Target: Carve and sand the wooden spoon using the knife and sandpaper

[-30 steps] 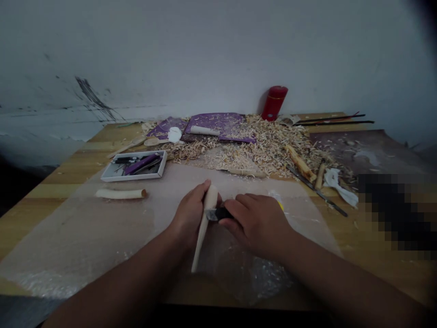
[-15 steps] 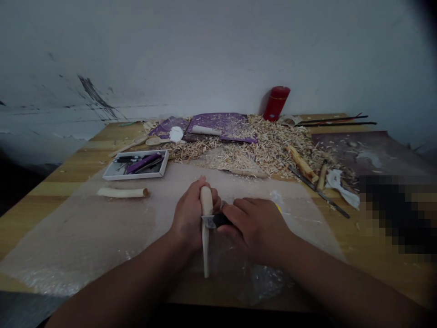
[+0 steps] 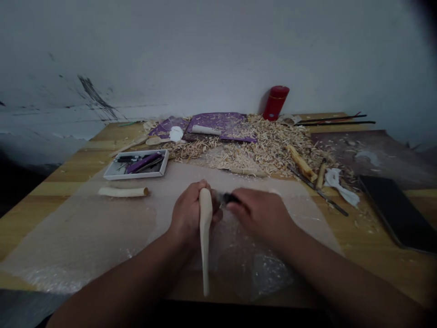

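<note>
My left hand (image 3: 187, 212) is wrapped round a pale wooden spoon blank (image 3: 205, 221), its thick rounded end up between the fingers and its thin handle pointing toward me. Closed on the black handle of a carving knife (image 3: 231, 198) is my right hand (image 3: 261, 209), just right of the wood. Motion smears the knife's blade, which lies close to the left fingers; I cannot tell whether it touches the wood. Both hands are above a sheet of clear bubble wrap (image 3: 85, 232) spread over the wooden table.
Left lie a peeled stick (image 3: 123, 192) and a white box (image 3: 136, 175) of tools. Behind are wood shavings (image 3: 269, 141), wooden spoons (image 3: 157, 141), purple sheets (image 3: 218, 120) and a red canister (image 3: 276, 104). At right are a metal rod (image 3: 321, 193) and a dark phone-like slab (image 3: 399, 214).
The knife has moved off the front of the wood, up and to the right, with my right hand. The wood's thin end has shifted slightly toward me.
</note>
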`<action>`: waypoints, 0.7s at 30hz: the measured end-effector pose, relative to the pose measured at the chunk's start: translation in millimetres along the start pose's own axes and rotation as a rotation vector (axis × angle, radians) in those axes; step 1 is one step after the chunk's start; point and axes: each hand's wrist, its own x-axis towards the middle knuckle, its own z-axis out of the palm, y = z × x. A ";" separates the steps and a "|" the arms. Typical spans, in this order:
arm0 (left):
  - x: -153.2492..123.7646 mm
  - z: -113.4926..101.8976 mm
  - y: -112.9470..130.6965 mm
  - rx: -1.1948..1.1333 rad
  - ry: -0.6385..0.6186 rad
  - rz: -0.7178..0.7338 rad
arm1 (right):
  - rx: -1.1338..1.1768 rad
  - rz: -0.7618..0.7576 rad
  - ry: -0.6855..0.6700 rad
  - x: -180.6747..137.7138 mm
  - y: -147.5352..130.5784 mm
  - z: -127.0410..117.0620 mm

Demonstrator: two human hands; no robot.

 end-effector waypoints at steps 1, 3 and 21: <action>-1.2 -0.3 0.1 0.007 -0.024 0.015 | -0.008 0.068 0.045 1.0 6.2 -1.8; -1.9 -0.6 1.2 0.010 -0.032 0.052 | 0.015 0.140 0.122 1.4 13.9 -5.4; 0.8 0.7 8.1 -0.077 0.019 -0.028 | 0.109 -0.210 -0.090 -9.9 -22.1 6.9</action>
